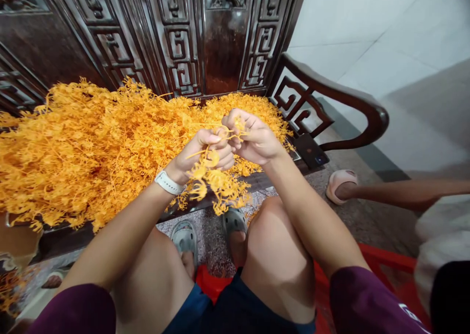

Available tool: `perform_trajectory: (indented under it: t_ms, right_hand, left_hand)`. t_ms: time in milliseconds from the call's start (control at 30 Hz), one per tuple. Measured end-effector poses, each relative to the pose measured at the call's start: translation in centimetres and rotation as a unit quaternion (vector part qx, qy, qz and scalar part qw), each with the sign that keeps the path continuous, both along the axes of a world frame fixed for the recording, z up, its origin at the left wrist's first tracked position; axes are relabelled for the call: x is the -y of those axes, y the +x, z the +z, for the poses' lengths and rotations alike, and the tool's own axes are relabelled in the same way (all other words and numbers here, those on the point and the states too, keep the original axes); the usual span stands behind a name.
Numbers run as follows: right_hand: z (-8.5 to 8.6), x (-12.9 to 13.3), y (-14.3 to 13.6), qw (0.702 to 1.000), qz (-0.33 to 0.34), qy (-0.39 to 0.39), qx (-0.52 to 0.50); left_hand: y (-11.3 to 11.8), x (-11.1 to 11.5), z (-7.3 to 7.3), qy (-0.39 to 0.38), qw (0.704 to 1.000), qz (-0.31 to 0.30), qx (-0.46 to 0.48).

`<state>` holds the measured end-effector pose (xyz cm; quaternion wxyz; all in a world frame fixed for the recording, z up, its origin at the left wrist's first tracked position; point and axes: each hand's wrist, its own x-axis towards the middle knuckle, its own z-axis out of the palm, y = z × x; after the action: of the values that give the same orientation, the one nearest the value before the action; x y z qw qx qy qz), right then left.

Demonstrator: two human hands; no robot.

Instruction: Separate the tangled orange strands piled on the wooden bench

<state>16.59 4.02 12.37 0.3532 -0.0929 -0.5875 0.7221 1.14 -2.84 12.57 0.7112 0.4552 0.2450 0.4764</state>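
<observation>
My left hand (209, 153) is closed around the stems of a bunch of yellow-orange plastic flower sprigs (220, 184), whose curled heads hang below the fist. Close against it, my right hand (255, 137) pinches a thin branching piece of the same yellow plastic between thumb and fingers. The two hands meet at the fingertips, above the front edge of the bench. Exactly how the pieces join between the fingers cannot be made out. Behind both hands lies a large heap of similar yellow sprigs (110, 148) spread along the bench seat.
The dark carved wooden bench has a tall back (223, 55) and a curved armrest (341, 104) at right. A dark phone (310, 150) lies at the seat's right end. Another person's leg (389, 193) reaches in from the right. A torn cardboard box (18, 246) is at lower left.
</observation>
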Motion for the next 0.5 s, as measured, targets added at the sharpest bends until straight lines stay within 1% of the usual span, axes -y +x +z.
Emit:
perform_trajectory:
  t_ms: [133,233,300,367,433,467,500]
  right_hand:
    - [0.0,0.5,-0.6,0.999,0.009,-0.017,-0.026]
    - [0.1,0.7,-0.8,0.999,0.016,-0.043,-0.027]
    - [0.6,1.2,-0.9,0.996,0.007,-0.071,-0.049]
    - [1.4,2.2,-1.1,0.994,0.009,-0.084,-0.072]
    - [2.5,3.4,-1.1,0.994,0.031,-0.069,-0.073]
    - [3.0,3.8,-1.0,0.996,0.038,-0.056,-0.064]
    - [3.4,4.0,-0.9,0.997,0.031,-0.045,-0.055]
  left_hand:
    - [-0.3,0.1,0.2,0.002,1.000,-0.008,0.028]
    - [-0.7,0.1,0.0,-0.005,1.000,-0.003,0.016]
    - [-0.9,-0.2,-0.2,-0.024,0.999,0.038,0.004]
    - [-1.1,-0.8,-0.7,-0.040,0.993,0.110,-0.002]
    - [-1.3,-1.8,-1.3,-0.039,0.982,0.185,0.003]
    - [-1.5,-2.4,-1.7,-0.035,0.977,0.210,0.008]
    - [-1.7,-3.0,-2.0,-0.031,0.974,0.224,0.012]
